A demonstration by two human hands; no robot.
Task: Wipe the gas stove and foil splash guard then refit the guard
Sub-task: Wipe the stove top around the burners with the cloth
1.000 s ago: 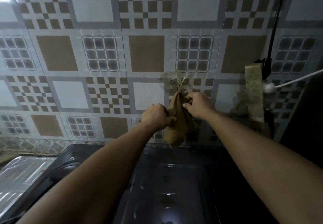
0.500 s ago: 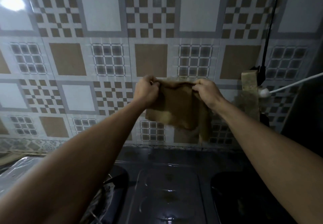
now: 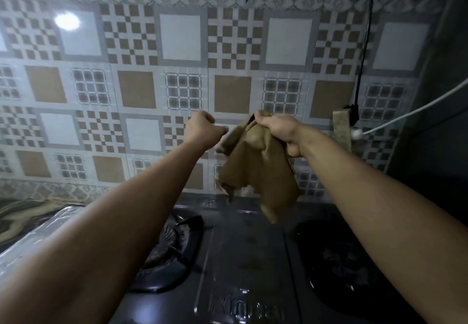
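Observation:
A brown cloth (image 3: 258,169) hangs in the air above the black gas stove (image 3: 243,260), in front of the tiled wall. My right hand (image 3: 278,128) grips its bunched top edge. My left hand (image 3: 202,128) is curled in a fist just left of it, and its thumb and fingers meet a blurred corner of the cloth. The foil splash guard (image 3: 30,235) lies crinkled and shiny at the far left, beside the stove. The left burner (image 3: 164,247) and right burner (image 3: 354,260) show under my forearms.
The patterned tile wall (image 3: 177,83) rises right behind the stove. A brownish pad (image 3: 342,128) hangs on the wall at the right, beside a black cable (image 3: 364,45) and a white cable (image 3: 405,113). A dark surface (image 3: 443,96) closes the right side.
The cloth was spread flat between both hands; now it hangs bunched under my right hand. The hands have moved apart and the view has tilted upward.

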